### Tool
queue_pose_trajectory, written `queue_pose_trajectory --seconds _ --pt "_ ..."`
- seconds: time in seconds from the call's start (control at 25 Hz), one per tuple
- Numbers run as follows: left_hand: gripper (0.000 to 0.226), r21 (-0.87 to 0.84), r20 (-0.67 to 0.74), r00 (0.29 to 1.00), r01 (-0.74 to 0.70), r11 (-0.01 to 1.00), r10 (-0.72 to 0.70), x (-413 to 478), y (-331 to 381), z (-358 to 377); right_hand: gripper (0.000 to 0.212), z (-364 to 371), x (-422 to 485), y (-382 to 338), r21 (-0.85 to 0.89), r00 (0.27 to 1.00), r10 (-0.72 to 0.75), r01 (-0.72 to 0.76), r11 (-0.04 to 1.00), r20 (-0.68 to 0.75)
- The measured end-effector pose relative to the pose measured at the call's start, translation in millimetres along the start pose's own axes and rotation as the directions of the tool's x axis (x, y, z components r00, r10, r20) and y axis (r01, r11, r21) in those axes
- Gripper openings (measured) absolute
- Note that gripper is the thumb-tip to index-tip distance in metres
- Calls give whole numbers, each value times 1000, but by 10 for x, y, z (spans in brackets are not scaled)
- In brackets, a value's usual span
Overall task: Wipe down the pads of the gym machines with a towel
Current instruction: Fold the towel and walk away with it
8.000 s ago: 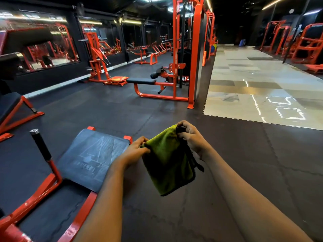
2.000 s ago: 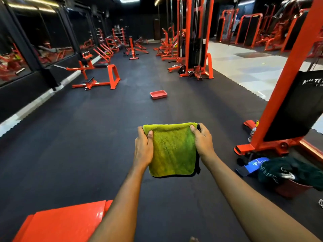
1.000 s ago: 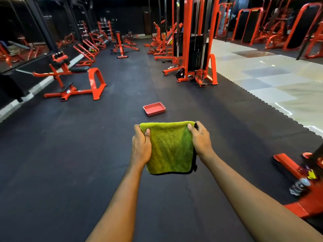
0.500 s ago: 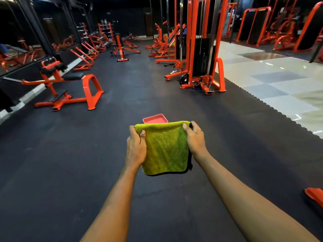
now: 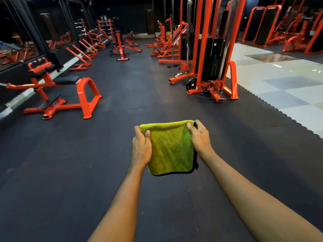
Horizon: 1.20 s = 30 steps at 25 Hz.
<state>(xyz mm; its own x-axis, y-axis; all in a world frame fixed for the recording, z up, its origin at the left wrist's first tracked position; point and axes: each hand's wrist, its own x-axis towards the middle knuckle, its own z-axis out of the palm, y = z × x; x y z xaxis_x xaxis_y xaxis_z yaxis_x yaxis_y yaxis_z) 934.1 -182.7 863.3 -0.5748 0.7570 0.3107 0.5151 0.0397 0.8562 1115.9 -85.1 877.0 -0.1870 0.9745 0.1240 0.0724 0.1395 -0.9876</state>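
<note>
A folded green towel point(image 5: 170, 148) with a dark edge hangs in front of me over the black floor. My left hand point(image 5: 141, 146) grips its upper left corner, thumb on the front. My right hand point(image 5: 200, 137) pinches the upper right corner. At the left stands an orange machine point(image 5: 57, 95) with a black seat pad point(image 5: 67, 79) and a smaller black pad point(image 5: 49, 68) above it. It is well ahead of my hands and to their left.
An orange cable tower point(image 5: 209, 55) with a black weight stack stands ahead on the right. More orange benches and frames point(image 5: 122, 44) fill the far end. Black rubber mat point(image 5: 122, 102) covers the aisle; pale glossy tiles point(image 5: 283, 84) lie to the right.
I have walked forward down the aisle; the machines are nearer. The pink tray on the floor is now hidden behind the towel. Both hands hold the towel as before.
</note>
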Motion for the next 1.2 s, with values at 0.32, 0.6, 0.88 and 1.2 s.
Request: queue_pose_trajectory --seconds 0.32,0.6,0.88,1.2 --pt "18 1 56 998 -23 1000 23 2072 -463 504 31 742 1948 234 -9 998 13 -14 1000 -67" --pt "18 51 14 1000 -5 999 4 3825 -741 1275 31 1129 3948 539 20 1000 24 -24 1000 -18" --pt "16 72 -17 997 75 995 -74 5247 -1006 1856 34 1535 5602 742 -8 998 51 -50 999 26" --pt "15 22 22 995 98 995 -98 6961 -1644 2419 34 2178 7326 1065 -65 998 67 -66 996 1"
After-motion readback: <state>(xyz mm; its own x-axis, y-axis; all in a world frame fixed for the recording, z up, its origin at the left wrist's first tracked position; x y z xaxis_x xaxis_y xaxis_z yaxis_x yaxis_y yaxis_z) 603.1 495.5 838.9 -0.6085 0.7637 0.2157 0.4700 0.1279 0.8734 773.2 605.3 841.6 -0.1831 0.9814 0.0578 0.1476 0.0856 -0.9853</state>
